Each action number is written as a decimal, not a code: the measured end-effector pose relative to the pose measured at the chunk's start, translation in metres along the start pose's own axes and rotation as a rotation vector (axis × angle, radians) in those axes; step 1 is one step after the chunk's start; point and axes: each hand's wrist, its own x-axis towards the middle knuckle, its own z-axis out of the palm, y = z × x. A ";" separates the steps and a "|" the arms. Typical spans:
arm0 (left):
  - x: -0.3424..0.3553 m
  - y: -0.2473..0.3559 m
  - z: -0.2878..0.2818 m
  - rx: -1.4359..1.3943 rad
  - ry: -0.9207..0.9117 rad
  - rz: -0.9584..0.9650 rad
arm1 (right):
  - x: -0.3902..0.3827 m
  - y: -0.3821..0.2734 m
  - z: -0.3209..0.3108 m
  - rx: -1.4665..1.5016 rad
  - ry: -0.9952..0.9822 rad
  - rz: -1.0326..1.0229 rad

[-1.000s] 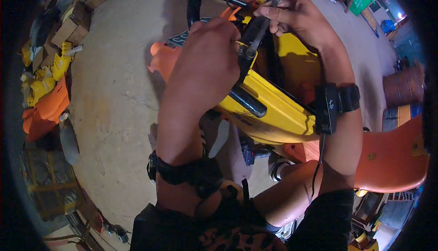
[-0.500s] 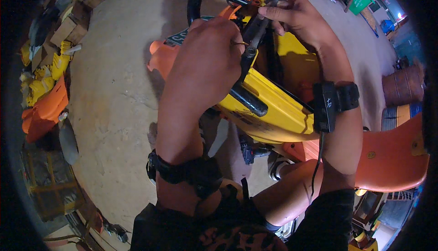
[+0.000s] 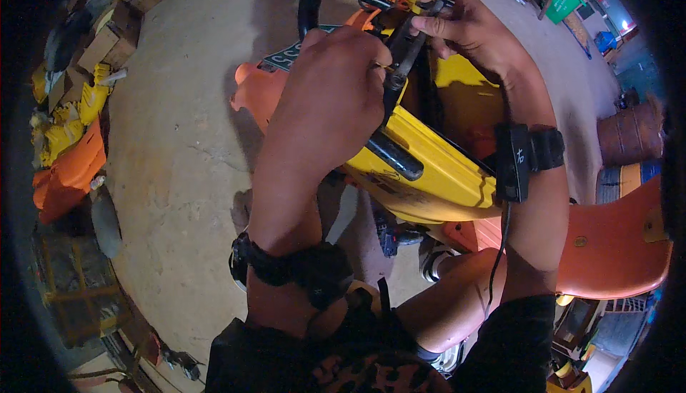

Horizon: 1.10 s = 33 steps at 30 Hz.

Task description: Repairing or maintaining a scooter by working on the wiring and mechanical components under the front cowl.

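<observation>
A long grey metal wrench (image 3: 410, 56) lies slantwise over the front of a yellow and orange vehicle body (image 3: 429, 156). My right hand (image 3: 461, 28) pinches its upper end between thumb and fingers. My left hand (image 3: 339, 82) is closed beside the wrench's lower, rounded end; what its curled fingers grip is hidden behind the hand. Under that end, a black tube (image 3: 394, 156) sticks out over the yellow panel. Beyond the left hand, a green plate (image 3: 286, 56) sits on the orange front part.
A black bar (image 3: 309, 7) rises at the far side. An orange seat-like panel (image 3: 611, 243) lies at right, near a rusty drum (image 3: 632, 134). Cardboard boxes (image 3: 111, 39), yellow parts (image 3: 68, 132) and an orange panel (image 3: 71, 171) line the left edge of the concrete floor (image 3: 179, 143).
Both hands and the wrench have shifted slightly right and down in the picture. The right hand keeps its pinch on the wrench's upper end.
</observation>
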 end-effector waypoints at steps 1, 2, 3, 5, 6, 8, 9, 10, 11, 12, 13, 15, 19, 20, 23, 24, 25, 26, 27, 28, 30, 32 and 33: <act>0.000 0.000 0.000 0.007 0.008 0.006 | 0.001 -0.001 0.001 -0.004 0.006 -0.035; -0.001 0.001 0.000 -0.005 0.016 -0.007 | 0.002 -0.002 0.001 -0.007 0.012 -0.071; 0.000 0.000 0.003 -0.023 0.023 -0.021 | 0.003 -0.002 0.002 -0.012 0.020 -0.102; 0.000 -0.002 0.007 -0.042 0.035 -0.019 | 0.001 -0.004 0.002 0.017 0.045 -0.048; 0.000 -0.002 0.007 -0.041 0.039 -0.003 | -0.001 -0.005 0.004 0.035 0.057 -0.023; 0.000 0.000 0.006 -0.017 0.032 0.001 | 0.002 0.001 0.003 -0.014 0.042 0.042; 0.000 0.002 0.004 0.002 0.021 -0.009 | 0.002 0.002 0.004 -0.041 0.038 0.078; 0.000 0.004 0.004 0.021 0.010 -0.018 | 0.001 0.002 0.004 -0.031 0.031 0.073; 0.000 0.004 0.005 0.011 0.007 -0.010 | 0.001 0.003 0.005 -0.021 0.024 0.067; 0.000 0.004 0.006 0.003 0.004 -0.002 | 0.001 0.003 0.007 -0.010 0.016 0.061; 0.000 0.003 0.007 -0.005 0.001 0.006 | 0.002 0.004 0.008 0.005 0.006 0.054; 0.000 0.002 0.007 -0.012 0.005 0.009 | 0.004 0.003 0.010 0.033 -0.014 0.037; 0.002 0.002 0.003 -0.021 0.021 0.030 | 0.002 -0.003 0.022 0.136 0.016 -0.005; 0.002 0.002 0.003 -0.006 0.016 0.018 | 0.001 -0.006 0.024 0.138 0.020 -0.003; 0.002 0.003 0.001 0.010 -0.005 -0.015 | 0.002 -0.005 0.030 0.144 0.071 0.014; 0.002 0.004 -0.001 0.000 -0.012 -0.023 | 0.003 -0.007 0.035 0.146 0.093 0.020; 0.002 0.004 -0.002 -0.009 -0.018 -0.031 | 0.004 -0.010 0.036 0.125 0.072 0.017; 0.003 0.005 -0.002 -0.007 -0.023 -0.042 | 0.006 -0.016 0.036 0.105 0.050 0.014; 0.003 0.006 -0.001 -0.005 -0.027 -0.053 | 0.006 -0.020 0.035 0.083 0.029 0.010; 0.004 0.007 0.001 -0.004 -0.032 -0.063 | 0.005 -0.018 0.035 0.089 0.042 0.002; 0.005 0.004 0.003 0.024 -0.027 -0.033 | 0.005 -0.015 0.036 0.105 0.063 -0.017; 0.003 0.003 0.001 0.049 -0.017 -0.019 | 0.008 -0.017 0.042 0.117 0.047 -0.056; 0.002 0.002 0.002 0.052 -0.006 -0.017 | 0.009 -0.017 0.044 0.118 0.041 -0.074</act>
